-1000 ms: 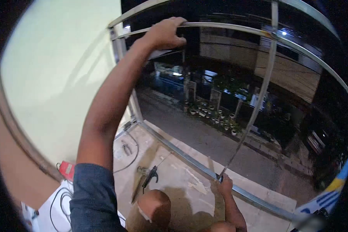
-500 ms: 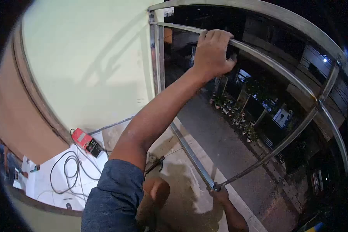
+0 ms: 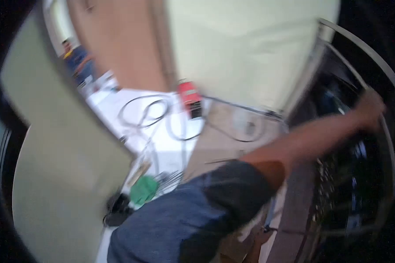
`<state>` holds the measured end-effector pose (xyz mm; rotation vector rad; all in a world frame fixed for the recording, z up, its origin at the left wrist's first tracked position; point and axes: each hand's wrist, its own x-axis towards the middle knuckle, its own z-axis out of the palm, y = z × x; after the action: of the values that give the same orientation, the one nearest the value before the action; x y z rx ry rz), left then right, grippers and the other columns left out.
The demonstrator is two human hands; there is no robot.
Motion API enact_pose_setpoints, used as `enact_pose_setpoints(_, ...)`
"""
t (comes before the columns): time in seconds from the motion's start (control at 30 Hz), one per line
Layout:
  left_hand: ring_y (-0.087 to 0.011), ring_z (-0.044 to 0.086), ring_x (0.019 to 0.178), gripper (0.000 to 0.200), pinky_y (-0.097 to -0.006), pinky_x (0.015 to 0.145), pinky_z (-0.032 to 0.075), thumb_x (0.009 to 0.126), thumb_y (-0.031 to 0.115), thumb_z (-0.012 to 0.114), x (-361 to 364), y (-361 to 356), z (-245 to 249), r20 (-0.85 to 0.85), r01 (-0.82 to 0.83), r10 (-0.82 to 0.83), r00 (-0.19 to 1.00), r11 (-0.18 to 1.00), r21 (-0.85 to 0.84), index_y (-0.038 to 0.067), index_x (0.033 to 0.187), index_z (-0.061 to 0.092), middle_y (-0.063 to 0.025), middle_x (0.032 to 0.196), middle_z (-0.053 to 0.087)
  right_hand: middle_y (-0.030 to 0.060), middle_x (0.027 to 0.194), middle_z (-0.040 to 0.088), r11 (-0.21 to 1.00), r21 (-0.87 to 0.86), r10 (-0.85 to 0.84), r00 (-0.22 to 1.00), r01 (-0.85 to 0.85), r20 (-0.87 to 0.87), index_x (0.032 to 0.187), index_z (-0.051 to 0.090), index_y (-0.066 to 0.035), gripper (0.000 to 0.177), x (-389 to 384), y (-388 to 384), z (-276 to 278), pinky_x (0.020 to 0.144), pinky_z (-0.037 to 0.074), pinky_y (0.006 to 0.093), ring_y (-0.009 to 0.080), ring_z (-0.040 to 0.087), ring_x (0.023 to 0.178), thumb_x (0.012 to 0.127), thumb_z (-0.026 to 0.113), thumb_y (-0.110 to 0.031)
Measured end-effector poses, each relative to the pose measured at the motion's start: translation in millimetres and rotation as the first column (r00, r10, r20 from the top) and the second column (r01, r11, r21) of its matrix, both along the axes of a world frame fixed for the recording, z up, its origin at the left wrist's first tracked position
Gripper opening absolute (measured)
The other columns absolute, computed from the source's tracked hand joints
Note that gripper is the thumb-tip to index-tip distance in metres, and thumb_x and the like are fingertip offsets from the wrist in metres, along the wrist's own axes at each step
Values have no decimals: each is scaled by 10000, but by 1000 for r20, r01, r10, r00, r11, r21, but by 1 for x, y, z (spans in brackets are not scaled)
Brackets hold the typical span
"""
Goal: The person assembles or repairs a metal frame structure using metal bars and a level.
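A curved metal railing (image 3: 389, 142) runs down the right side, smeared by motion. My left hand (image 3: 371, 108) is closed around its middle rail, with the arm stretched across the view from a dark blue sleeve. Near the bottom, small and blurred, my right hand (image 3: 262, 237) is closed at the railing's lower bar (image 3: 271, 212), where an upright bar meets it. The separate fingers of both hands are hard to make out.
A red machine (image 3: 189, 98) with looped black cables (image 3: 145, 111) stands on the white floor by the wall. A green cloth (image 3: 143, 190) and dark shoes (image 3: 117, 210) lie lower left. Another person (image 3: 79, 63) is at the far upper left. A street lies below, beyond the railing.
The view has swung left, so the railing and both hands appear farther right and more of the floor, the green cloth and the other person show. Both hands remain at the railing.
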<state>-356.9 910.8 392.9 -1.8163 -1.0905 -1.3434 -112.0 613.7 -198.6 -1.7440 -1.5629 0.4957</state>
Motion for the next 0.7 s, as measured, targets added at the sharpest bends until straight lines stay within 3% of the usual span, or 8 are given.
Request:
enact_pose_setpoints(0.07,-383,536,1089,537,-504,1037,343,587,479,771,6,8,5,-97,-127,115,989,983,-130,110,976,731,-180,1075,630,186,957,673,951,108,307,916,-289,-257,1157,568,16,603,-10,4,17,726,523,422,359,660,846,745,770,-376)
enact_pose_setpoints(0.27,-388,514,1132,583,-502,1081,299,588,518,764,8,39,-3,17,-115,114,993,957,267,108,1001,728,-177,1098,630,150,836,652,977,213,-118,801,-13,587,1211,524,110,733,0,-9,-3,621,551,403,322,626,672,777,715,-448)
enact_pose_setpoints(0.3,-319,522,1135,728,-501,1044,333,694,521,737,1,-3,26,-189,-147,106,976,964,-220,157,1267,476,-163,1292,489,150,836,652,978,207,-117,801,-8,587,1211,524,110,733,-7,-14,21,621,551,403,322,626,672,777,715,-448)
enact_pose_setpoints(0.4,-338,344,1296,708,-462,1129,268,707,519,728,-4,-21,44,-264,-186,38,964,807,-560,172,1268,471,-161,1329,386,133,861,640,946,-296,-65,972,132,228,1226,543,49,700,-38,-21,93,635,530,413,302,620,713,762,736,-438)
enact_pose_setpoints(0.5,-385,614,959,480,-521,937,443,658,452,753,-13,-11,14,-66,-45,34,997,982,-183,85,963,718,-185,943,667,195,1119,644,985,-145,-64,982,91,179,1243,552,9,733,-18,-5,27,814,522,444,369,645,981,776,711,-534)
enact_pose_setpoints(0.57,-320,632,970,392,-469,832,511,715,379,742,-20,-41,16,-56,30,-46,997,963,-268,79,964,703,-170,944,671,189,1028,678,950,-262,-66,926,173,372,1136,633,-39,660,3,8,-30,803,526,439,363,663,936,719,743,-538)
enact_pose_setpoints(0.63,-309,657,807,302,-435,708,515,667,363,735,-25,-25,16,157,187,-109,982,720,-669,94,802,707,-120,827,680,135,1058,674,978,-167,-121,991,128,51,1089,644,-77,447,-13,-1,13,886,498,450,335,642,990,719,766,-297)
enact_pose_setpoints(0.7,-313,643,918,272,-409,786,517,811,254,714,-26,-41,16,-3,477,-484,875,863,-167,52,989,680,-144,950,677,186,1073,655,937,-319,-105,986,142,130,1153,613,-76,535,-10,-2,47,927,477,453,370,607,1048,729,742,-376)
